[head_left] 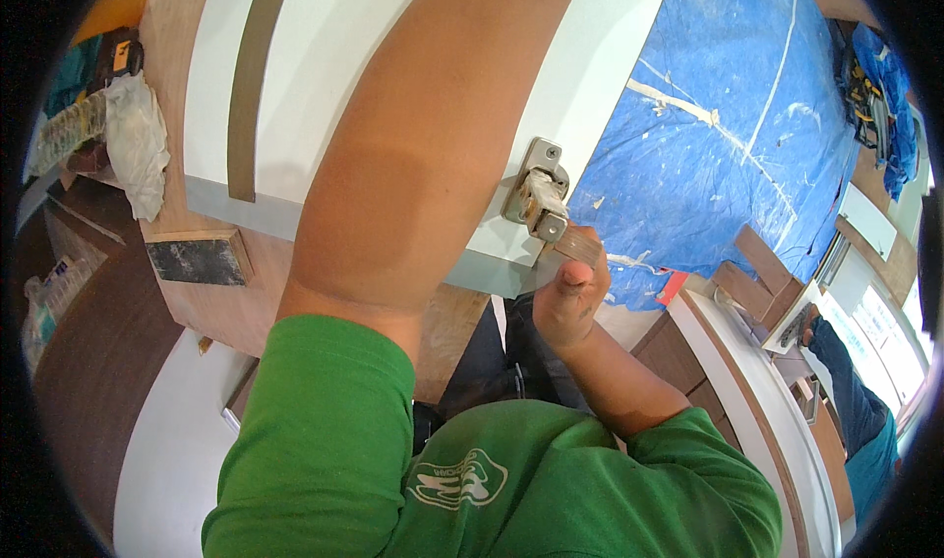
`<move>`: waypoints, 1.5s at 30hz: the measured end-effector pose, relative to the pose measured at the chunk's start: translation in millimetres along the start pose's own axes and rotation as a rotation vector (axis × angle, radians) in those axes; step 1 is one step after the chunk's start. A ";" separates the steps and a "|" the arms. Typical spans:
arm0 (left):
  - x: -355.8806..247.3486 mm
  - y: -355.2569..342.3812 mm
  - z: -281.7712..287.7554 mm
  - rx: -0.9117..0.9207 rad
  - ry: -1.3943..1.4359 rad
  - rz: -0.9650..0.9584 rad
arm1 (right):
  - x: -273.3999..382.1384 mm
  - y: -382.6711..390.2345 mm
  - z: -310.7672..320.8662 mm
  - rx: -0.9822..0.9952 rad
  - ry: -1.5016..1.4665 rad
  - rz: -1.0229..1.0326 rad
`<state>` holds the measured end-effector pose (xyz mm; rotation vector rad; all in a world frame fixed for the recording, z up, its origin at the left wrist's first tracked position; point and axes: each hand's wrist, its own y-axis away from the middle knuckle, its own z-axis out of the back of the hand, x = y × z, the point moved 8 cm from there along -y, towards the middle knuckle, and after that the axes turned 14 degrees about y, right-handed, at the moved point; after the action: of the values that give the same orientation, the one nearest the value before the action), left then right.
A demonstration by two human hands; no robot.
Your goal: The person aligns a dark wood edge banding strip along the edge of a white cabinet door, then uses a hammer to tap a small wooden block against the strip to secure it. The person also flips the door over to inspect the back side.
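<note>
Left hand beyond the top edge
The left arm (408,179) hides part of the board (329,76), itself cut off above; the right hand's (568,307) fingers are partly hidden by a clear piece (580,247), too indistinct to identify; the rim crops another person (851,391).

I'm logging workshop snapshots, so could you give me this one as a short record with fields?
Left hand: out of view; the left forearm reaches across the white panel past the top edge
Right hand: just below the hinge, thumb and fingers about a small translucent piece
Hinge: metal, mounted on the white panel near its grey edge
Right of panel: blue sheet with pale streaks
Left: dark-faced block on a wooden surface
Far right: another person, partly visible
Unclear: what the translucent piece is
</note>
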<state>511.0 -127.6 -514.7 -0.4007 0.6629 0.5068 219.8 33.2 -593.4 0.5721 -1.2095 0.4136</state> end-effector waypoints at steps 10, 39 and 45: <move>4.7 -1.5 -2.3 -0.009 -0.028 -0.013 | -0.7 7.0 0.3 0.054 0.016 -0.056; 7.1 -3.7 -5.8 -0.006 -0.060 -0.008 | 13.4 -21.8 3.8 0.003 0.136 0.110; 3.3 -2.4 -5.9 -0.010 -0.065 -0.018 | 12.9 -59.5 16.4 -0.158 0.194 0.150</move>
<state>511.7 -131.5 -520.7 -0.3977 0.5936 0.5046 246.2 -23.9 -588.5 0.2990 -1.0905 0.4835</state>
